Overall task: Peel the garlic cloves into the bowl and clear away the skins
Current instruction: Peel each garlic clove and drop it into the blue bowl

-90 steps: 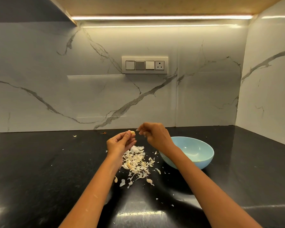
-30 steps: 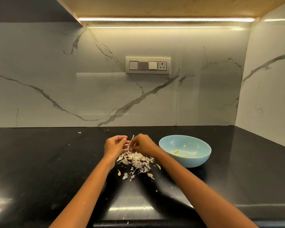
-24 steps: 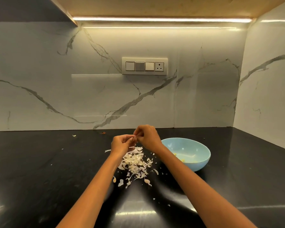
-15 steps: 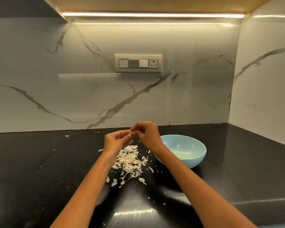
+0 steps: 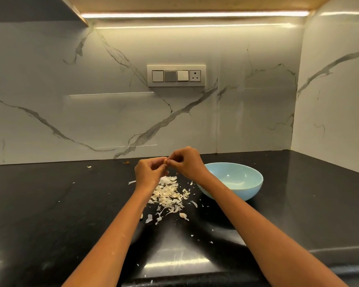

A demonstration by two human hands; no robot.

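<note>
A small pale garlic clove (image 5: 165,161) is pinched between the fingertips of my left hand (image 5: 148,172) and my right hand (image 5: 186,163), held in the air above the black counter. Below the hands lies a loose pile of white garlic skins (image 5: 168,193). A light blue bowl (image 5: 239,188) stands on the counter just right of the pile, behind my right forearm; what lies in it is hidden from here.
Stray skin bits lie scattered on the black counter (image 5: 50,204), one piece (image 5: 89,166) near the back wall. A marble backsplash with a switch panel (image 5: 176,75) rises behind, and a side wall closes the right. The counter's front edge (image 5: 174,276) is near the bottom.
Both hands rose from the skin pile and stay together at chest height, fingers working on the clove. The camera view shifted slightly.
</note>
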